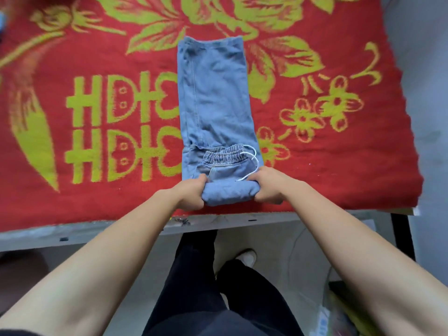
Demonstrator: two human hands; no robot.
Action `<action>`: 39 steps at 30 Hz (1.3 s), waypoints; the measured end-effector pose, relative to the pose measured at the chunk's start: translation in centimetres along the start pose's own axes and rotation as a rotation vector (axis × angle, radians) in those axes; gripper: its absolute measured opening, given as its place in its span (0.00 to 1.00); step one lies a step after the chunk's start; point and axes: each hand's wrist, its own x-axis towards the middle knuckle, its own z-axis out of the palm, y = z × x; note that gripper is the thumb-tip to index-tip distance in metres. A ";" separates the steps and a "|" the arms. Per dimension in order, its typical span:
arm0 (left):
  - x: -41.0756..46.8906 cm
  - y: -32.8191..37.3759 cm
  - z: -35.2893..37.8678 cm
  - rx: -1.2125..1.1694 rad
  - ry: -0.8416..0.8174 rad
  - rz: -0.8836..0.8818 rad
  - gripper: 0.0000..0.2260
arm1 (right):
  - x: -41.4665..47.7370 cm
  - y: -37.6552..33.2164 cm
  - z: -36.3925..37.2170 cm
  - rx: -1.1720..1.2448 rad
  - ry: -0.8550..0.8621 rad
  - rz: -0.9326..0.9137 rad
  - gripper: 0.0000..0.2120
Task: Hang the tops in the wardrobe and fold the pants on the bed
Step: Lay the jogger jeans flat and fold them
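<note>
**Jeans half rolled at the near edge of the bed**

The light blue jeans point(213, 98) lie lengthwise on the bed, already doubled leg over leg into one narrow strip that runs from the near edge toward the far side. The hems are at the far end. The elastic waistband point(225, 156) and its white drawstring point(252, 154) show close to the near end. The nearest part of the strip is turned over into a thick roll or fold, and both hands hold it. The left hand point(191, 190) has its fingers curled round the left end of the roll. The right hand point(266, 187) grips the right end the same way, thumb tucked under the cloth.

Judged from this, the folding of this pair is under way. The lengthwise fold is done and the first turn from the near end is made, while most of the strip lies flat and unfolded beyond it. No tops and no wardrobe show in this view, so that part of the task cannot be judged.

A red blanket point(97, 57) with a yellow-green flower pattern covers the bed. The pale bed frame point(97, 231) shows below the blanket's near edge. Beneath are the person's black trousers point(194, 287), a white shoe point(247, 257) and a plastic bag point(339, 311) on the floor.
</note>
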 end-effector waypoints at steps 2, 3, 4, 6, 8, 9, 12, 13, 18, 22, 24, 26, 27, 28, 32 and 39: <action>-0.4 0.2 -1.6 -0.090 -0.125 0.010 0.12 | -0.5 -0.1 -1.8 0.124 -0.116 0.091 0.04; -0.5 0.1 -2.8 -0.146 -0.183 0.008 0.11 | -0.4 -0.1 -3.0 0.217 -0.173 0.136 0.04; -0.4 -0.2 -4.1 -0.211 -0.215 -0.005 0.09 | -0.1 0.0 -4.3 0.305 -0.210 0.165 0.06; 0.0 -1.2 -6.8 -0.398 -0.200 -0.057 0.10 | 1.5 0.4 -6.9 0.402 -0.195 0.179 0.10; 1.3 -2.7 -9.7 -0.606 -0.131 -0.113 0.13 | 3.9 1.1 -9.4 0.435 -0.079 0.174 0.22; 2.3 -3.6 -10.9 -0.694 -0.066 -0.136 0.14 | 5.3 1.5 -10.4 0.472 0.012 0.174 0.26; 6.4 -5.9 -13.6 -0.878 0.380 -0.207 0.20 | 9.9 2.8 -12.2 0.629 0.462 0.266 0.31; 7.6 -6.5 -14.0 -0.886 0.589 -0.237 0.21 | 11.2 3.1 -12.2 0.668 0.627 0.314 0.32; 10.5 -7.2 -12.1 -0.404 0.928 -0.182 0.22 | 15.3 2.5 -8.7 0.420 0.712 0.307 0.34; 12.0 -7.0 -8.7 0.028 0.580 0.041 0.27 | 16.6 1.8 -5.4 -0.066 0.596 0.175 0.31; 13.4 -7.5 -8.0 0.162 0.440 0.031 0.29 | 17.6 1.6 -4.9 -0.177 0.591 0.156 0.30; 15.0 -8.2 -7.6 0.227 0.377 0.013 0.30 | 18.7 1.8 -4.6 -0.247 0.558 0.146 0.30; 15.7 -8.6 -7.4 0.253 0.360 0.014 0.30 | 19.3 2.1 -4.3 -0.272 0.523 0.148 0.30; 16.4 -8.9 -7.0 0.278 0.352 0.020 0.30 | 20.0 2.4 -3.9 -0.290 0.477 0.165 0.30; 19.2 -10.2 -5.8 0.316 0.353 0.041 0.31 | 22.8 4.2 -2.5 -0.276 0.324 0.253 0.31; 20.7 -11.3 -5.5 0.260 0.308 0.052 0.29 | 24.1 5.2 -3.0 -0.210 0.211 0.260 0.31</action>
